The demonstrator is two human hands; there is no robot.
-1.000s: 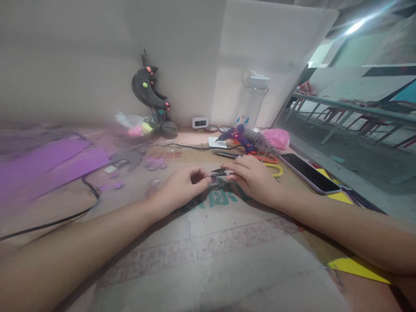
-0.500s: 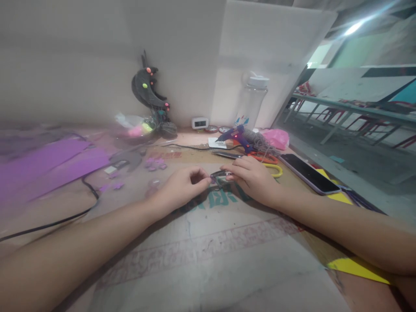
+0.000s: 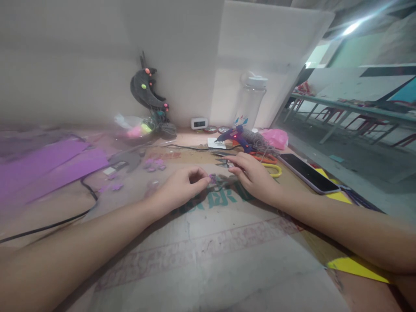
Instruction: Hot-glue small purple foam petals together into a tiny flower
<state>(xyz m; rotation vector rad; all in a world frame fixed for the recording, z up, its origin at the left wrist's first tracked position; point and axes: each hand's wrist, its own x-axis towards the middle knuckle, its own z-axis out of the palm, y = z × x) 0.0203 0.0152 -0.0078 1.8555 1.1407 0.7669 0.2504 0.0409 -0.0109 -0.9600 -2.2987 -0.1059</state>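
Between the thumb and forefinger of my left hand (image 3: pixel 185 187) is a small purple piece (image 3: pixel 212 178), most likely foam or paper cut to a shape. My right hand (image 3: pixel 251 175) is curled round a small pair of scissors (image 3: pixel 224 163). Their dark blades stand apart and point left, and the palm hides their handles. A short gap separates the blades from the purple piece. Several purple flower shapes (image 3: pixel 154 164) lie to the left, beyond my left hand. Both hands are over a printed sheet (image 3: pixel 201 260) that covers the table.
Behind my right hand lie orange-handled scissors (image 3: pixel 264 157), a yellow handle loop (image 3: pixel 274 170), a blue glue gun (image 3: pixel 236 136) and grey yarn (image 3: pixel 256 142). A phone (image 3: pixel 308 172) lies right. Purple sheets (image 3: pixel 65 164) and a black cable (image 3: pixel 55 223) are left. A bottle (image 3: pixel 251 102) stands behind.
My right hand has drawn the scissors up and away from the purple piece, and their blades have parted. My left hand has barely moved and keeps its pinch.
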